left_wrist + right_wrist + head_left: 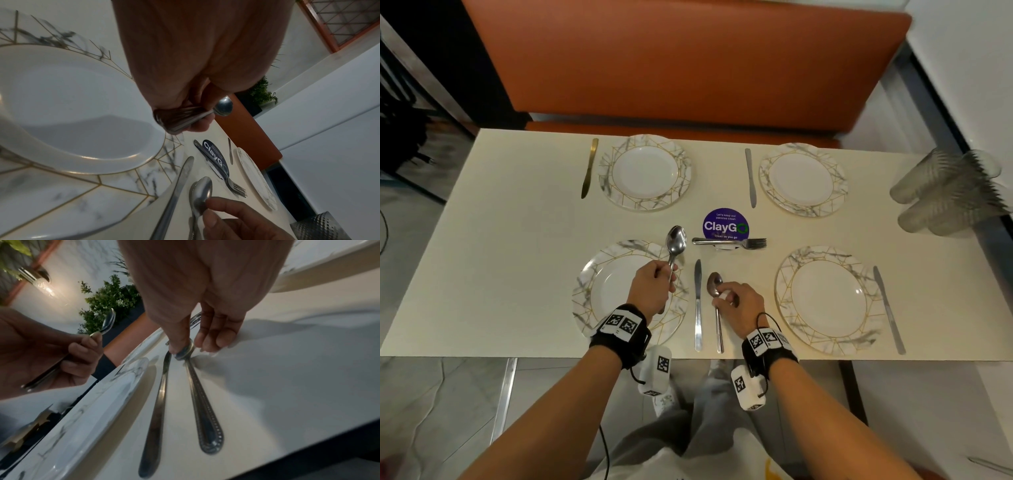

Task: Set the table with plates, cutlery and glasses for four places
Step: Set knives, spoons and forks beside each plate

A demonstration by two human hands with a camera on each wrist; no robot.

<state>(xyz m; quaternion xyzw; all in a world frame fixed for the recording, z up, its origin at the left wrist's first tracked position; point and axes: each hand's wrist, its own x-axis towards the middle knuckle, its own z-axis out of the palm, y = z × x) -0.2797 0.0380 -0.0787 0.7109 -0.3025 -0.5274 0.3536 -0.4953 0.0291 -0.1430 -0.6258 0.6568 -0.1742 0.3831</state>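
Note:
Four marbled plates lie on the cream table [517, 219], each with a knife beside it. My left hand [666, 274] hovers over the near-left plate [592, 291] and grips a spoon [676, 240] by its handle, bowl pointing away. In the left wrist view the gripped handles [179, 119] look like more than one spoon stacked. My right hand [722, 297] pinches the neck of a second spoon [718, 329], which lies on the table just right of the near-left knife [698, 308]. In the right wrist view the thumb [180, 344] covers that spoon's bowl, with its beaded handle [205, 404] flat beside the knife [158, 402].
Forks [729, 242] lie stacked across a purple round sticker [724, 222] at the table's middle. Stacks of clear plastic cups [945, 192] lie on their sides at the far right edge. An orange bench [688, 68] runs behind the table. The near-right plate [828, 298] has a knife [888, 308] on its right.

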